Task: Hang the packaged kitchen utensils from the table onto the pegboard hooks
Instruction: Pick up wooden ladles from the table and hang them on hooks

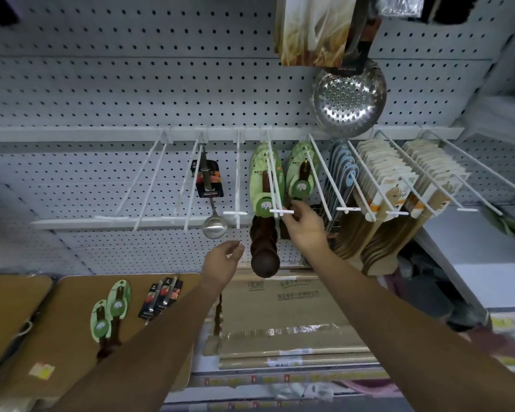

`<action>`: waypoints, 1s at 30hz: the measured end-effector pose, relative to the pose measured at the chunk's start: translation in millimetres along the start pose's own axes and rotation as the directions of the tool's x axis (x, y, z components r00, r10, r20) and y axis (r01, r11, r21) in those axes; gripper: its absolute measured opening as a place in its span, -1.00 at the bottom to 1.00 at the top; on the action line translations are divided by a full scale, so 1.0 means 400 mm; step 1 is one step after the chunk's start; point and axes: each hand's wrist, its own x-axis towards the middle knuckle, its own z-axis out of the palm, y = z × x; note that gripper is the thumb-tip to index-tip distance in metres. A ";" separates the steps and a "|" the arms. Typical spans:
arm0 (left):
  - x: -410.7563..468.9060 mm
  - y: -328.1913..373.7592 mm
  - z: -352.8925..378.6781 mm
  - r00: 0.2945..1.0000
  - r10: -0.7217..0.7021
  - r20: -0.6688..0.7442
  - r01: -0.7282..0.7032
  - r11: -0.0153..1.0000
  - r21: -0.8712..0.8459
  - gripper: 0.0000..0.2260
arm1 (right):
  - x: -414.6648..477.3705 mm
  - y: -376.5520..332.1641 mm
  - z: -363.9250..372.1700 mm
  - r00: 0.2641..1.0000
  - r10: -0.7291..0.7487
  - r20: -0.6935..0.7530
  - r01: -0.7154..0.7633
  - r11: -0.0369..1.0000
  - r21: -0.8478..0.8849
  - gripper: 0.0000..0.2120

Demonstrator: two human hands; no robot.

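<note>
A flat cardboard box [280, 316] bears printed writing and clear tape. Up and right of the box hang wooden boards [378, 251]. Just below the box runs a strip of price labels [280, 379].

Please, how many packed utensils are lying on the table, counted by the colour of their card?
Green cards: 2
Black cards: 3 (they overlap, so this is my best reading)
Total: 5
</note>
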 end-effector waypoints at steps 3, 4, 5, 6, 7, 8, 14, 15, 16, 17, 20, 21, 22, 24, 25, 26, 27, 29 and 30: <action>-0.050 -0.036 -0.079 0.999 0.051 -0.009 -0.045 0.937 0.347 -0.52 | -0.034 0.070 -0.011 0.990 -0.100 0.097 0.127 0.936 -0.327 -0.44; -0.071 -0.044 -0.107 0.997 0.078 -0.005 -0.068 0.894 0.443 -0.48 | -0.047 0.088 -0.012 0.977 -0.132 0.169 0.194 0.876 -0.440 -0.41; -0.089 -0.054 -0.136 0.995 0.095 -0.007 -0.078 0.855 0.512 -0.45 | -0.058 0.100 -0.007 0.960 -0.135 0.246 0.250 0.808 -0.533 -0.36; -0.112 -0.063 -0.165 0.995 0.098 -0.010 -0.075 0.819 0.568 -0.43 | -0.068 0.110 0.001 0.940 -0.140 0.310 0.308 0.740 -0.598 -0.33; -0.136 -0.072 -0.192 0.995 0.094 -0.015 -0.064 0.784 0.618 -0.40 | -0.080 0.115 0.011 0.920 -0.148 0.362 0.362 0.676 -0.642 -0.30; -0.162 -0.079 -0.218 0.996 0.084 -0.020 -0.050 0.750 0.660 -0.38 | -0.090 0.121 0.025 0.894 -0.178 0.410 0.427 0.615 -0.663 -0.28; -0.311 -0.127 -0.346 0.998 -0.046 -0.053 0.070 0.645 0.761 -0.34 | -0.195 0.076 0.145 0.786 -0.264 0.559 0.598 0.557 -0.577 -0.26; -0.325 -0.141 -0.366 0.997 -0.055 -0.058 0.080 0.624 0.777 -0.32 | -0.215 0.060 0.169 0.777 -0.264 0.571 0.605 0.563 -0.562 -0.18; -0.339 -0.153 -0.386 0.996 -0.066 -0.061 0.088 0.606 0.790 -0.30 | -0.229 0.053 0.196 0.762 -0.277 0.585 0.621 0.569 -0.539 -0.07; -0.351 -0.168 -0.405 0.995 -0.079 -0.065 0.099 0.595 0.798 -0.28 | -0.243 0.045 0.222 0.754 -0.273 0.597 0.626 0.572 -0.530 -0.01; -0.382 -0.213 -0.461 0.995 -0.075 -0.070 0.101 0.591 0.800 -0.24 | -0.282 0.025 0.291 0.743 -0.258 0.618 0.637 0.558 -0.533 -0.23; -0.391 -0.230 -0.479 0.995 -0.066 -0.072 0.097 0.592 0.800 -0.23 | -0.297 0.014 0.313 0.737 -0.256 0.625 0.644 0.548 -0.535 -0.28; -0.398 -0.248 -0.499 0.996 -0.059 -0.073 0.094 0.595 0.798 -0.25 | -0.309 0.003 0.338 0.734 -0.256 0.629 0.650 0.536 -0.539 -0.29; -0.410 -0.293 -0.543 0.996 -0.062 -0.065 0.089 0.600 0.795 -0.31 | -0.334 -0.026 0.391 0.739 -0.222 0.636 0.638 0.533 -0.556 -0.28; -0.413 -0.320 -0.566 0.996 -0.064 -0.063 0.089 0.607 0.790 -0.34 | -0.346 -0.042 0.421 0.745 -0.208 0.633 0.628 0.539 -0.561 -0.27; -0.415 -0.348 -0.592 0.996 -0.064 -0.060 0.087 0.614 0.785 -0.35 | -0.357 -0.059 0.454 0.753 -0.203 0.626 0.618 0.544 -0.567 -0.28; -0.418 -0.377 -0.620 0.996 -0.070 -0.054 0.085 0.619 0.781 -0.36 | -0.373 -0.080 0.490 0.760 -0.189 0.621 0.607 0.548 -0.576 -0.28; -0.418 -0.436 -0.679 0.997 -0.071 -0.038 0.074 0.624 0.778 -0.37 | -0.408 -0.120 0.560 0.775 -0.162 0.610 0.581 0.561 -0.590 -0.31; -0.417 -0.466 -0.705 0.997 -0.070 -0.031 0.069 0.628 0.775 -0.36 | -0.423 -0.139 0.595 0.782 -0.151 0.605 0.571 0.564 -0.597 -0.32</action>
